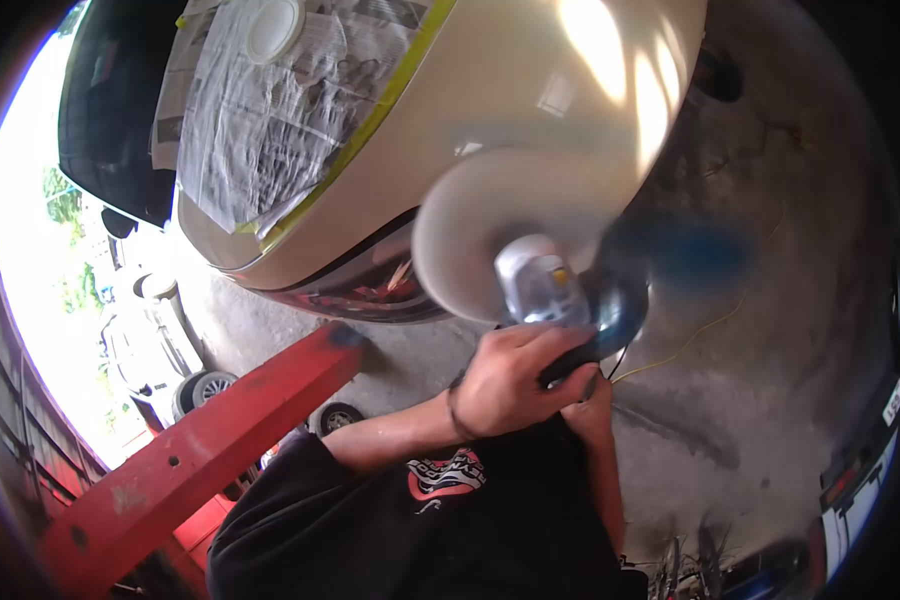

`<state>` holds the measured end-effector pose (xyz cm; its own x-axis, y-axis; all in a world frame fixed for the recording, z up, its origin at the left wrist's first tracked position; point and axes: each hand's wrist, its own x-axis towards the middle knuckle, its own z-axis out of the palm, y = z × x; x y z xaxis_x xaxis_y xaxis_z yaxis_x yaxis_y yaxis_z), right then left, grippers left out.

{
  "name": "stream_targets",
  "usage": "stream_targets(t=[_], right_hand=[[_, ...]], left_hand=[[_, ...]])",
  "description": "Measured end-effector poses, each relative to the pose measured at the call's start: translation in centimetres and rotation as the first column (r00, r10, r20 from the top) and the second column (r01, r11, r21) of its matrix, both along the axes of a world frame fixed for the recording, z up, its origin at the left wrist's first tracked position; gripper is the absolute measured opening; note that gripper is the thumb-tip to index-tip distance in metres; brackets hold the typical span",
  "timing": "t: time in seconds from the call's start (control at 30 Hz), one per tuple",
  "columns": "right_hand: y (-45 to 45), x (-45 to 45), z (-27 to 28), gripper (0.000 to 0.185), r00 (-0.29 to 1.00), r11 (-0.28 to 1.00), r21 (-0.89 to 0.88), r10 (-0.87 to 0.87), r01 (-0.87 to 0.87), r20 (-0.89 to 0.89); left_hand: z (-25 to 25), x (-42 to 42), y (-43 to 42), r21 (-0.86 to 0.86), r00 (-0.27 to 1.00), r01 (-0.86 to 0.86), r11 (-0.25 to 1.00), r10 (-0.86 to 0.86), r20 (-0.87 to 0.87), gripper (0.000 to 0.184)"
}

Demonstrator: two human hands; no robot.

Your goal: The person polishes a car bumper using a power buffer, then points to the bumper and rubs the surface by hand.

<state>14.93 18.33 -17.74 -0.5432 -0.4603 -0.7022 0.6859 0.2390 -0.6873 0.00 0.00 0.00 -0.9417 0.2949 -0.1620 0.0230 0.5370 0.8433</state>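
My left hand (510, 378) is wrapped around the dark body of an electric polisher (542, 280) behind its silvery head. Lower and to the right, my right hand (590, 405) is closed at the polisher's rear end, partly hidden by the left hand and the tool. A round white polishing pad (455, 235), smeared by motion, lies against or just in front of the cream car body panel (510, 90). I cannot tell if it touches. Below the panel is a dark red tail light (370, 285). A blurred blue shape (695, 255) shows right of the polisher.
Newspaper (270, 130) edged with yellow tape (385, 100) covers part of the car, with a white round lid (274, 28) on it. A red beam (210, 430) juts in from lower left. A yellow cord (685, 345) crosses the concrete floor (750, 400). Another vehicle (855, 490) stands right.
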Motion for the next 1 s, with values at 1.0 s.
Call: stream_targets(t=[1.0], right_hand=[[-4.1, -11.7, 8.2, 0.050, 0.841, 0.958, 0.282, 0.199, -0.058, -0.503]], left_hand=[[5.2, 3.3, -9.6, 0.203, 0.795, -0.533, 0.821, 0.568, -0.211, 0.037]])
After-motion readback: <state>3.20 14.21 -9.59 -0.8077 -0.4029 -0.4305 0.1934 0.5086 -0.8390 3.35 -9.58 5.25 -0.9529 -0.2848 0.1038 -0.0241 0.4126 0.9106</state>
